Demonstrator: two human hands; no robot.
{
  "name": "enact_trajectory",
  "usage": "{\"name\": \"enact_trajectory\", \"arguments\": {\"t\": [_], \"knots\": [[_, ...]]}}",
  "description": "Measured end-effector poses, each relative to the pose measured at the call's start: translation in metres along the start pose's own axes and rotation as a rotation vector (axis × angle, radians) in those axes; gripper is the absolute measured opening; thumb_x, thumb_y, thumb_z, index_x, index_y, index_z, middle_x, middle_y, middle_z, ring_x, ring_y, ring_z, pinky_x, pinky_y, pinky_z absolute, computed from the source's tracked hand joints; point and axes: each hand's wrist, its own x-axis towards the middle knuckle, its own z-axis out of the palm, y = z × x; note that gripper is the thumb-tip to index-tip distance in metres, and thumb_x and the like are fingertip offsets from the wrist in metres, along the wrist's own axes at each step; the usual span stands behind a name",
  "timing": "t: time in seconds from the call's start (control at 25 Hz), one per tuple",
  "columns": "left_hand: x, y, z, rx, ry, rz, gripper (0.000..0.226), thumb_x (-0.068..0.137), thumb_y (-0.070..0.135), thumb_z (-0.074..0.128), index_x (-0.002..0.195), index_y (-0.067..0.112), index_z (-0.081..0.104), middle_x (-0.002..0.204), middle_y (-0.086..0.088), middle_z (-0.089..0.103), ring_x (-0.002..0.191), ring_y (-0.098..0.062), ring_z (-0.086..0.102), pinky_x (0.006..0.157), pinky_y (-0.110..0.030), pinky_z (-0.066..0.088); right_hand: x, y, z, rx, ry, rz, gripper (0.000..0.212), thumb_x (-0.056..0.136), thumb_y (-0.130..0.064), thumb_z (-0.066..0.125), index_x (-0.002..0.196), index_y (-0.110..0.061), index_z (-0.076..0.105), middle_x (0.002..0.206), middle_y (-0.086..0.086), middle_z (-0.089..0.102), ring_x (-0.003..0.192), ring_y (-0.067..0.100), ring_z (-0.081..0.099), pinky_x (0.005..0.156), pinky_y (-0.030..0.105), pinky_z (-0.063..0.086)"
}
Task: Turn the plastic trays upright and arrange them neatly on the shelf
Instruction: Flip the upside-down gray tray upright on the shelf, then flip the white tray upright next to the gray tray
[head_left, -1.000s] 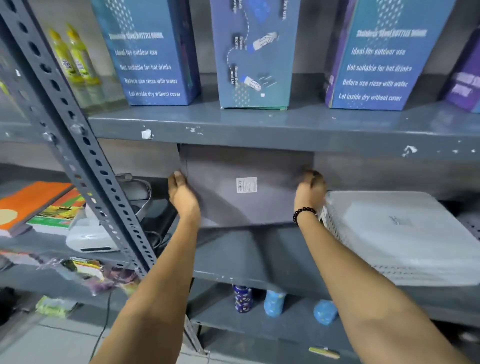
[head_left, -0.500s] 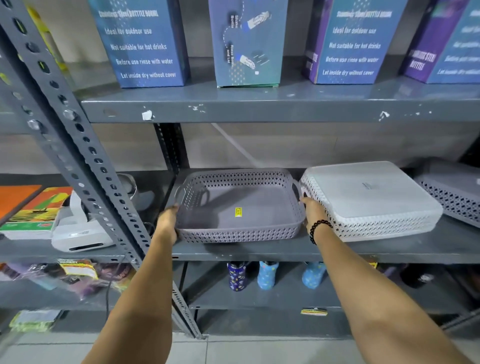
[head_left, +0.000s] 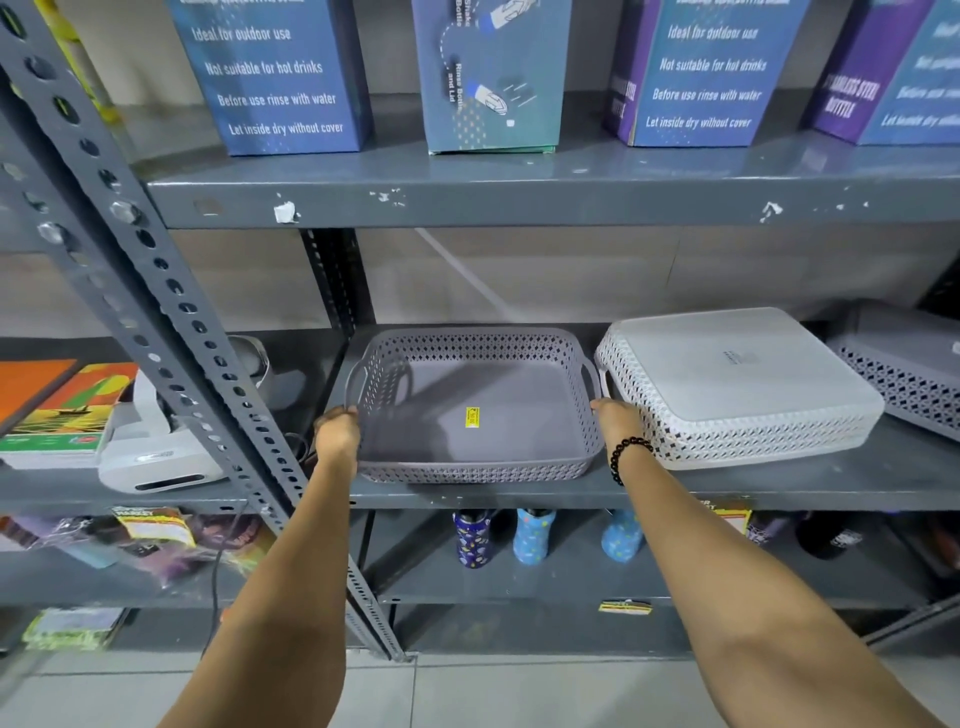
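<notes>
While my left hand (head_left: 337, 434) and right hand (head_left: 615, 418) grip the upright grey perforated plastic tray (head_left: 472, 410) on the grey metal shelf (head_left: 779, 486), I count three trays; a second ago this one stood on edge.

Middle shelf: three trays in a row, centre to right of frame.

The open-side-up tray (head_left: 472, 410) sits on the middle shelf (head_left: 779, 486) at frame centre, the left hand (head_left: 337, 434) on its left edge and the right hand (head_left: 615, 418) on its right edge. Just beside it to the right lies an overturned tray (head_left: 737, 384); a third tray (head_left: 904, 374) lies further right, at the frame edge. Boxes (head_left: 275, 78) stand on the upper shelf (head_left: 519, 200) above. Bottles (head_left: 532, 535) stand on the lower shelf below. A slotted upright (head_left: 156, 312) crosses the left of frame, in front of the shelves.
</notes>
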Motion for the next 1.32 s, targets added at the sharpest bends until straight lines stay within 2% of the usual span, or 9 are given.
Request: {"name": "enact_trajectory", "arguments": {"t": [0.12,0.24,0.4,0.48,0.56,0.8,0.88,1.04,1.32], "knots": [[-0.012,0.003,0.0,0.062,0.063,0.025,0.017,0.097,0.015,0.049,0.099,0.008,0.065,0.082,-0.007,0.06,0.056,-0.016,0.046,0.051,-0.025,0.038,-0.002,-0.003,-0.002,-0.021,0.007,-0.012,0.028,0.089,-0.011,0.044,0.061,-0.01,0.051,0.07,0.013,0.051,0.063,0.019,0.047,0.058,0.026,0.036],[-0.029,0.005,0.001,0.219,0.197,0.15,0.034,0.096,0.018,0.044,0.122,0.003,0.061,0.12,-0.018,0.064,0.106,-0.037,0.061,0.091,-0.04,0.051,-0.002,-0.004,-0.001,-0.057,0.021,-0.084,0.038,0.089,-0.013,0.043,0.052,-0.013,0.036,0.055,0.005,0.035,0.05,0.015,0.03,0.049,0.023,0.022],[-0.059,0.024,0.02,0.336,0.313,0.389,0.036,0.098,0.019,0.041,0.126,0.001,0.055,0.119,-0.028,0.064,0.111,-0.043,0.06,0.095,-0.047,0.048,-0.017,-0.02,-0.012,-0.167,0.059,-0.283,0.028,0.089,-0.013,0.045,0.062,-0.011,0.052,0.067,0.011,0.053,0.06,0.02,0.046,0.057,0.025,0.037],[-0.072,0.038,0.043,0.358,0.273,0.481,0.032,0.099,0.018,0.041,0.12,-0.001,0.056,0.116,-0.029,0.064,0.108,-0.043,0.061,0.093,-0.047,0.049,-0.018,-0.031,-0.022,-0.147,0.083,-0.378,0.024,0.09,-0.009,0.047,0.09,0.007,0.065,0.097,0.028,0.066,0.091,0.037,0.06,0.081,0.04,0.05],[-0.087,0.048,0.076,0.384,0.185,0.562,0.03,0.099,0.02,0.041,0.113,-0.002,0.057,0.11,-0.029,0.065,0.104,-0.043,0.062,0.086,-0.046,0.049,-0.017,-0.041,-0.035,-0.153,0.106,-0.429,0.032,0.091,-0.008,0.047,0.109,0.016,0.056,0.118,0.034,0.059,0.112,0.043,0.053,0.098,0.046,0.043],[-0.157,0.059,0.217,0.434,-0.132,0.697,0.03,0.101,0.019,0.038,0.114,-0.001,0.056,0.105,-0.031,0.065,0.099,-0.043,0.062,0.076,-0.044,0.048,0.025,-0.047,-0.118,-0.186,0.17,-0.419,0.027,0.092,-0.015,0.048,0.111,-0.004,0.063,0.118,0.01,0.064,0.115,0.031,0.053,0.102,0.031,0.04],[-0.18,0.056,0.268,0.427,-0.199,0.682,0.03,0.1,0.018,0.037,0.113,-0.002,0.055,0.107,-0.032,0.064,0.101,-0.043,0.061,0.075,-0.043,0.047,0.051,-0.046,-0.157,-0.283,0.227,-0.399,0.041,0.094,-0.017,0.046,0.131,-0.003,0.049,0.134,0.019,0.053,0.123,0.033,0.048,0.104,0.035,0.04],[-0.194,0.051,0.346,0.408,-0.194,0.432,0.043,0.099,0.025,0.04,0.131,-0.004,0.047,0.131,-0.027,0.056,0.122,-0.04,0.054,0.096,-0.041,0.045,0.112,-0.042,-0.23,-0.557,0.325,-0.361,0.041,0.095,-0.017,0.04,0.13,0.005,0.044,0.13,0.03,0.051,0.119,0.04,0.048,0.096,0.041,0.044],[-0.181,0.049,0.384,0.396,-0.055,0.039,0.062,0.095,0.04,0.038,0.139,-0.003,0.042,0.143,-0.02,0.048,0.129,-0.036,0.048,0.108,-0.042,0.039,0.192,-0.022,-0.277,-0.789,0.152,-0.137,0.057,0.094,-0.04,0.031,0.128,0.003,0.046,0.135,0.026,0.047,0.121,0.037,0.048,0.103,0.044,0.042]]}}
